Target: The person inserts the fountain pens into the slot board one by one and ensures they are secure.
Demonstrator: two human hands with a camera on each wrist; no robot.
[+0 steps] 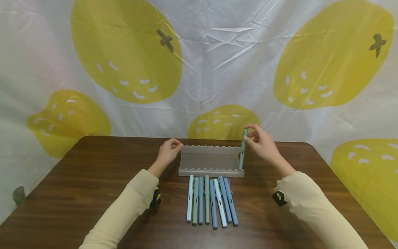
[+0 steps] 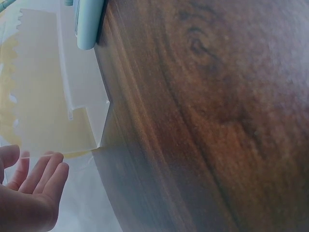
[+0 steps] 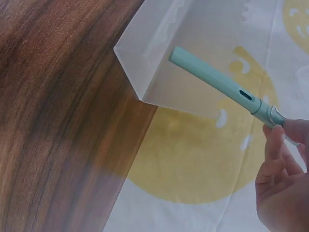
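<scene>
My left hand (image 1: 168,150) is at the back left corner of a translucent pen tray (image 1: 211,172) with scalloped edges. Thumb and forefinger pinch the edge there; the left wrist view shows the other fingers (image 2: 50,176) extended beside it. With my right hand (image 1: 263,144) I pinch a mint-green pen (image 1: 242,152) by its clip end, between thumb and fingers. It is held nearly upright, its lower end over the tray's front right corner. In the right wrist view that pen (image 3: 212,77) slants across the tray's end (image 3: 145,63).
In front of the tray, several capped pens (image 1: 212,204) in pale blue, green and slate blue lie side by side on the brown wooden table (image 1: 124,193). A white cloth (image 1: 211,69) with yellow fruit prints hangs behind the table's back edge.
</scene>
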